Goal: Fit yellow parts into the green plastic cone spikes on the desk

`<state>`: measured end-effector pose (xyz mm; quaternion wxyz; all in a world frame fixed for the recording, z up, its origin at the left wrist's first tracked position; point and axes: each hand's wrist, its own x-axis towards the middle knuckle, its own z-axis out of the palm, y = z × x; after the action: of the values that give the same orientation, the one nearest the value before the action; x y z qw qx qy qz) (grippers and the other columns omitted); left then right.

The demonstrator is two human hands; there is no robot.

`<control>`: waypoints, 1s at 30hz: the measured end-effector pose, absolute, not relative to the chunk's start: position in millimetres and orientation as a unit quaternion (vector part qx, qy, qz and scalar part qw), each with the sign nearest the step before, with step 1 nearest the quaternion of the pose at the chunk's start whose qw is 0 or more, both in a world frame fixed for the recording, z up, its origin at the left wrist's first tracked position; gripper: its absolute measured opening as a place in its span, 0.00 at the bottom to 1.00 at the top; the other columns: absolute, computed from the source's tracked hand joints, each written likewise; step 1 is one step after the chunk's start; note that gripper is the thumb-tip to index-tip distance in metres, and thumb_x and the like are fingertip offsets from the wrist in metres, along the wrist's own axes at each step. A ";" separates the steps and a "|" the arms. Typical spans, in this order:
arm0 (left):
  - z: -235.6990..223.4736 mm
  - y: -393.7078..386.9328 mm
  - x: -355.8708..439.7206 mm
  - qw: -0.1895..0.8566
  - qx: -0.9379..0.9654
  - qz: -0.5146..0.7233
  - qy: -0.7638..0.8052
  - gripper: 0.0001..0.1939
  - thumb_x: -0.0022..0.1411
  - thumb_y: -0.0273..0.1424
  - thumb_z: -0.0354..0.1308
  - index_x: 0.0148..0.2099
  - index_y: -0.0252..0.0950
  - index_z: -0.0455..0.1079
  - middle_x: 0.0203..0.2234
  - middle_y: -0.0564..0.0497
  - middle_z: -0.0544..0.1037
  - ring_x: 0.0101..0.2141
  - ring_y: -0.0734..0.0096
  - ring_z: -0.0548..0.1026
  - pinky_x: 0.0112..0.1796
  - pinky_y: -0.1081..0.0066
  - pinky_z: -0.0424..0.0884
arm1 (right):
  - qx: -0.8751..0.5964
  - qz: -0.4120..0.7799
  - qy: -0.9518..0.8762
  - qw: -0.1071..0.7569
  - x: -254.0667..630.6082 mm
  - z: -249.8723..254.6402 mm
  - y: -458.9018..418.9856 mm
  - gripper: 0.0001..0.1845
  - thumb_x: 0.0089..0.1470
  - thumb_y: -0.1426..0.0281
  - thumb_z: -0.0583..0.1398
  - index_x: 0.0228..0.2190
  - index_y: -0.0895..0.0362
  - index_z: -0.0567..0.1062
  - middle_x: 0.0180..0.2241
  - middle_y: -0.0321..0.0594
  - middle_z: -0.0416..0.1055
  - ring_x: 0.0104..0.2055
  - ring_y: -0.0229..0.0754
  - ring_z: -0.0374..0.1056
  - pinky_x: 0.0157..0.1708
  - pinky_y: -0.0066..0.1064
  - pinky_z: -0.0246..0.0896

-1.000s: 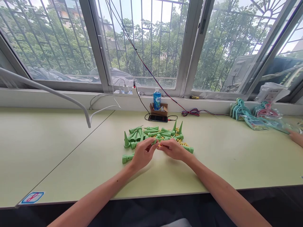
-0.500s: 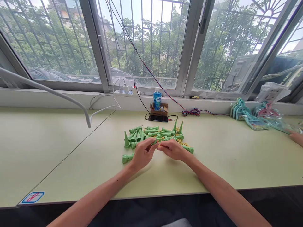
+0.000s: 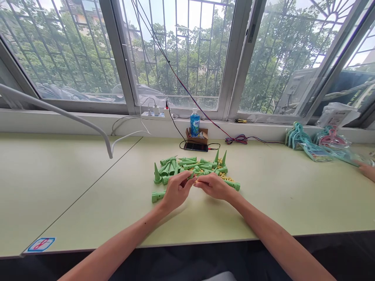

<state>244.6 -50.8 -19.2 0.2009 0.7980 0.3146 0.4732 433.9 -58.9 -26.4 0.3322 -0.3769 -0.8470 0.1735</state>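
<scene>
My left hand (image 3: 177, 189) is closed on a green plastic plant-watering spike (image 3: 191, 175), whose pointed end shows above the fingers. Fingertips of my right hand (image 3: 213, 185) pinch together right beside it, at the end of that spike. A trace of yellow shows between the hands, and the small yellow piece is mostly hidden by my fingers. Behind both hands lies a pile of green spikes (image 3: 168, 168), some upright, most on their sides. Small yellow pieces (image 3: 229, 178) are scattered among them. One green spike (image 3: 158, 196) lies by my left wrist, another (image 3: 234, 185) beyond my right wrist.
A phone (image 3: 195, 147) with a cable lies behind the pile, before a small cardboard box (image 3: 202, 139) and a blue bottle (image 3: 195, 124). Teal hangers (image 3: 297, 134) in bags lie at the right, where another person's hand (image 3: 366, 171) reaches in. A white tube (image 3: 88, 121) hangs at left.
Both hands stay almost in place, pressed close together around the spike. Only slight finger movement shows.
</scene>
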 end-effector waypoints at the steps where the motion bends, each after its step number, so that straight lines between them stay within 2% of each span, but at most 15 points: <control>1: -19.2 -50.8 244.5 0.201 0.798 0.473 0.315 0.17 0.66 0.38 0.53 0.27 0.35 0.62 0.19 0.57 0.57 0.20 0.78 0.52 0.20 0.76 0.51 | -0.377 0.173 -0.847 0.332 433.8 -26.7 -58.8 0.21 0.64 0.61 0.51 0.21 0.56 0.61 0.20 0.30 0.49 0.24 0.34 0.43 0.24 0.27 0.43; 9: -19.5 -50.7 244.4 0.202 0.796 0.476 0.316 0.17 0.66 0.38 0.53 0.26 0.35 0.62 0.19 0.57 0.59 0.20 0.79 0.53 0.21 0.76 0.51 | -0.375 0.164 -0.849 0.334 433.4 -29.7 -57.5 0.21 0.64 0.62 0.52 0.20 0.57 0.61 0.19 0.29 0.49 0.23 0.33 0.43 0.24 0.26 0.43; 15: -20.5 -50.2 244.4 0.205 0.794 0.475 0.320 0.17 0.66 0.38 0.53 0.26 0.35 0.62 0.19 0.57 0.58 0.21 0.78 0.52 0.21 0.76 0.51 | -0.378 0.156 -0.851 0.330 433.3 -30.5 -57.0 0.22 0.65 0.61 0.51 0.21 0.57 0.65 0.18 0.29 0.52 0.22 0.33 0.45 0.25 0.26 0.45; 21: -20.9 -49.9 244.5 0.210 0.790 0.479 0.322 0.16 0.66 0.38 0.54 0.28 0.35 0.65 0.19 0.57 0.59 0.20 0.79 0.53 0.21 0.76 0.52 | -0.378 0.167 -0.847 0.335 433.3 -31.4 -56.7 0.22 0.66 0.61 0.51 0.23 0.58 0.69 0.18 0.31 0.58 0.21 0.32 0.51 0.26 0.25 0.49; 25: -22.5 -49.1 245.3 0.222 0.775 0.490 0.331 0.14 0.66 0.39 0.54 0.32 0.35 0.69 0.19 0.57 0.62 0.19 0.79 0.56 0.20 0.76 0.54 | -0.406 0.144 -0.838 0.335 433.2 -30.3 -57.0 0.23 0.65 0.61 0.51 0.21 0.57 0.67 0.17 0.29 0.54 0.21 0.33 0.48 0.24 0.26 0.46; 30: -23.4 -48.5 246.6 0.261 0.765 0.487 0.331 0.14 0.66 0.40 0.54 0.34 0.35 0.69 0.21 0.56 0.66 0.19 0.80 0.59 0.20 0.77 0.56 | -0.422 0.144 -0.826 0.343 434.1 -26.4 -60.0 0.15 0.62 0.61 0.55 0.27 0.56 0.70 0.18 0.28 0.54 0.21 0.33 0.48 0.24 0.26 0.46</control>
<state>246.6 -48.5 -23.4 0.2609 0.7650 0.3307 0.4872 434.1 -60.0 -26.4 0.3435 -0.4220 -0.8265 0.1444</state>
